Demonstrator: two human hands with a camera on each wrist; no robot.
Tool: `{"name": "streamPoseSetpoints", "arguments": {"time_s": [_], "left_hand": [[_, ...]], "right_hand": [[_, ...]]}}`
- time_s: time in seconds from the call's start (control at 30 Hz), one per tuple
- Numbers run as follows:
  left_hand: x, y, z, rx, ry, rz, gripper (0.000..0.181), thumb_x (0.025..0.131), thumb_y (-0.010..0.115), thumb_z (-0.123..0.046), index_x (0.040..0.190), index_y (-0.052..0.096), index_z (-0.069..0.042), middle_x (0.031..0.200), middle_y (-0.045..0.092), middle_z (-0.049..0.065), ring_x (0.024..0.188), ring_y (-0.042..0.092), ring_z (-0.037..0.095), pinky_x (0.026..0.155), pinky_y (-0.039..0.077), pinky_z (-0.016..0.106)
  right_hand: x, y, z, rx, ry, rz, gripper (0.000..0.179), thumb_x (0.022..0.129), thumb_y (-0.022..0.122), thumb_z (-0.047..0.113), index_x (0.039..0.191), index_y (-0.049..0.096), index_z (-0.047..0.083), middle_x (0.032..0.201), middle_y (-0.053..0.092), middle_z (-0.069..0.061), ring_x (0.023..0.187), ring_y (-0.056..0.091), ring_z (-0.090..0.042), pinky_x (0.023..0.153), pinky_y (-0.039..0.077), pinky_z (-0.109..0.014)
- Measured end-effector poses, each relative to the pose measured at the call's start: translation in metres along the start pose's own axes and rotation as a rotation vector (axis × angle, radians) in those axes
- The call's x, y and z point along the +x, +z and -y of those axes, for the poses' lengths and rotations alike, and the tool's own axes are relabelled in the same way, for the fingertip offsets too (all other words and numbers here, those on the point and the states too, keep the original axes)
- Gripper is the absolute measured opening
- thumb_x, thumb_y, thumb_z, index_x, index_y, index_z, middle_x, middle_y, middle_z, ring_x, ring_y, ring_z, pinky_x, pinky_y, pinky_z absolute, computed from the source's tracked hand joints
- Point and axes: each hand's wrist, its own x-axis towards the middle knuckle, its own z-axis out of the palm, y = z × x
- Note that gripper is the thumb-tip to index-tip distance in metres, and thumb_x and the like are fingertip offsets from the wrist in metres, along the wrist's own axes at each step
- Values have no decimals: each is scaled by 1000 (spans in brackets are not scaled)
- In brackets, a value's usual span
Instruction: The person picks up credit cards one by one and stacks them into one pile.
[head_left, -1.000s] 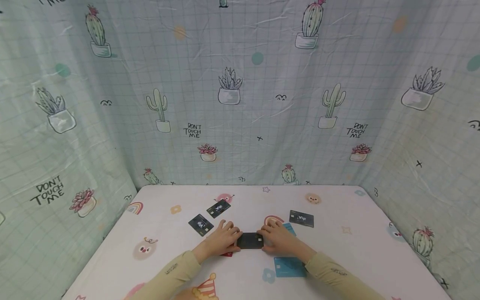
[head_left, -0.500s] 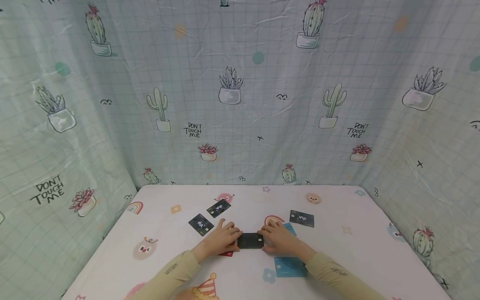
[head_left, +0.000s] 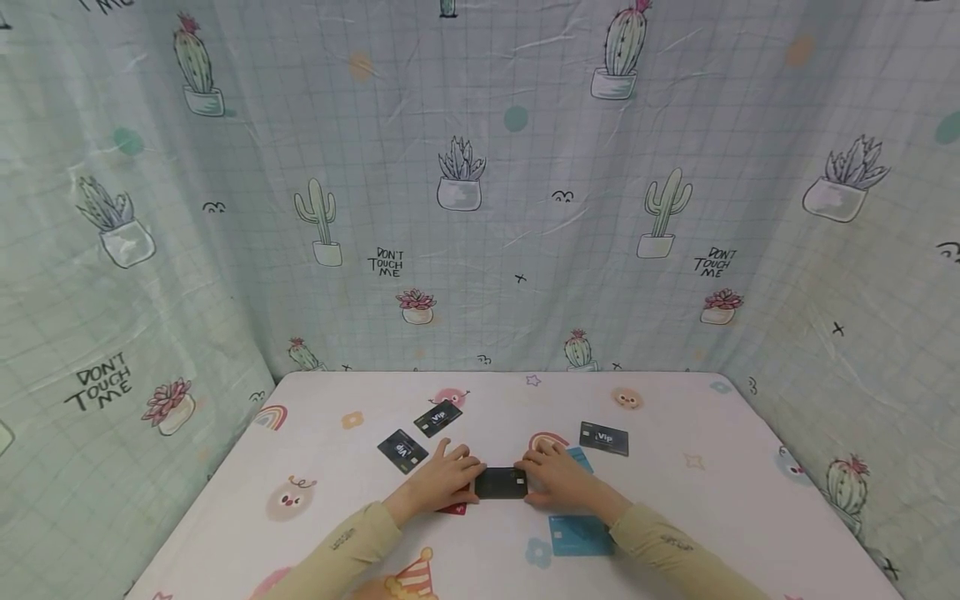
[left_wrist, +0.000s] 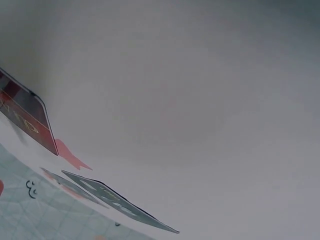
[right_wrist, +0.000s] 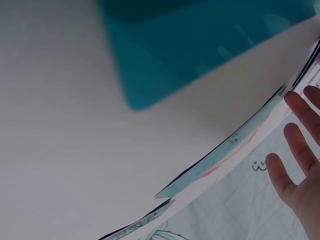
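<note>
A black card (head_left: 501, 483) lies lengthwise between my two hands in the head view, a small chip mark near its right end. My left hand (head_left: 441, 478) pinches its left end with fingers and thumb. At the right end, my right hand (head_left: 558, 477) grips it the same way. Part of a red card (head_left: 453, 508) shows under my left hand; the rest is hidden there. Behind my right hand peeks the corner of a light-blue card (head_left: 581, 457). The right wrist view catches fingers (right_wrist: 300, 145) of my right hand at its edge.
Two dark VIP cards, one (head_left: 402, 451) nearer and one (head_left: 438, 417) farther, lie left of centre. Another VIP card (head_left: 603, 438) lies at the right. A blue card (head_left: 581, 535) sits beside my right sleeve. Patterned curtains (head_left: 480, 250) enclose the patterned tabletop (head_left: 675, 508).
</note>
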Motion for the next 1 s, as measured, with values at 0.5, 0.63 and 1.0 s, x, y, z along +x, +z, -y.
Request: {"name": "streamPoseSetpoints", "arguments": {"time_s": [0.5,0.63,1.0], "left_hand": [[-4,-1,-4,24,-5,11,47,83,51,-50,118,56,-18,108,59,-5,99,46,15,88,36,48],[-3,0,-4,26,-14,22,48,84,50,-51,119,55,-19,109,58,-5,100,46,15,89,35,47],[-6,0,-9,85,1,0,46,88,46,-47,124,50,-20,117,55,-3,105,46,17,92,35,46]], "right_hand": [[-3,-5,2,-6,-8,-24,47,78,62,44,115,57,17,104,56,4,95,43,-13,83,41,-39],[-3,-4,2,-13,-2,-25,47,78,62,44,116,56,17,104,56,4,96,44,-14,84,40,-40],[-10,-4,0,65,81,15,49,79,61,40,121,52,15,114,54,-2,109,43,-25,94,34,-52]]}}
